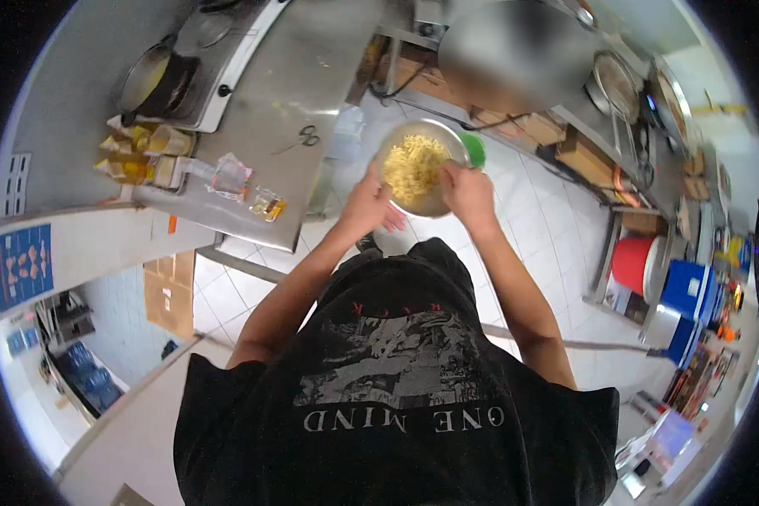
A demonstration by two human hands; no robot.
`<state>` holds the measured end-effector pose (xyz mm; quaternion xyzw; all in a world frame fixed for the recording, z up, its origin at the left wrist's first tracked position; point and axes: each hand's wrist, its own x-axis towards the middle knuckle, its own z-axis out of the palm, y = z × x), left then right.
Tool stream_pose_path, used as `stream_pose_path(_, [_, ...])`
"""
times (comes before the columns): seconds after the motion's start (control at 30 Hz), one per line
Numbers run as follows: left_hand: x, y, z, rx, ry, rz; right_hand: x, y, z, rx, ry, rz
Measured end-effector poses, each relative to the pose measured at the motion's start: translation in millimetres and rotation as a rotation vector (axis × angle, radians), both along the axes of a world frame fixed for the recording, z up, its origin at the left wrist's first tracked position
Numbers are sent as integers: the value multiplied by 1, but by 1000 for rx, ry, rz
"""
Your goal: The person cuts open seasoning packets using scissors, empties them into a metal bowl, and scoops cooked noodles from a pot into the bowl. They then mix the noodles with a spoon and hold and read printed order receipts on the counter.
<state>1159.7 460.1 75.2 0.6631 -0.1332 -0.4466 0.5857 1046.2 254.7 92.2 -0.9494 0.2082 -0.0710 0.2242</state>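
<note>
The left hand grips the left side of a metal bowl, and the right hand grips the right side. Yellow food lies in the bowl, between and slightly forward of both hands. Scissors rest on a steel counter, leftward and forward of the left hand.

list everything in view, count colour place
metal bowl: 1, silver, between both hands
food pieces: many, yellow, inside the bowl
scissors: 1, dark, on the counter
counter: 1, silver, upper left
stove: 1, white, upper left
tub: 1, red, right-hand shelf
poster: 1, blue, far left
cardboard boxes: several, brown, left and right
green object: 1, green, beside the bowl
other clutter: too small to count
left hand: 1, bare, bowl's left rim
right hand: 1, bare, bowl's right rim
shirt: 1, black, bottom centre
</note>
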Motion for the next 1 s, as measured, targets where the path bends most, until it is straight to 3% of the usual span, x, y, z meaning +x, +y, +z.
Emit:
stream_pose_path(0.1, [-55, -26, 5, 15, 4, -129, -85, -15, 0, 53, -16, 32])
stream_pose_path(0.2, [-119, -59, 3, -13, 22, -272, -167, -26, 14, -113, 37, -223])
stream_pose_path(0.27, [-172, -92, 4, -45, 40, -418, -240, -34, 9, -114, -32, -230])
stream_pose_path(0.37, [-278, -138, 10, -81, 39, -540, -365, -59, 18, -163, 49, -486])
stream_pose_path(0.5, [-419, -190, 7, -85, 54, -700, -533, -49, 23, -132, 66, -526])
stream_pose_path(0.6, [-541, -215, 10, -87, 97, -852, -654, -61, 26, -244, 148, -801])
stream_pose_path(0.7, [-631, -249, 22, -40, 137, -978, -746, -43, 23, -144, 125, -804])
stream_pose_path(0.8, [-718, -270, 8, -19, 144, -1071, -835, -58, 33, -178, 204, -1105])
stream_pose_path(0.87, [-780, -297, 0, -40, 139, -1189, -890, -69, 6, -126, 232, -1059])
stream_pose_path(0.93, [-817, -338, -7, -37, 156, -1208, -937, -69, 12, -35, 160, -1076])
stream_pose_path(1.0, [-871, -367, -7, -33, 92, -1305, -994, -96, 4, -62, 180, -1198])
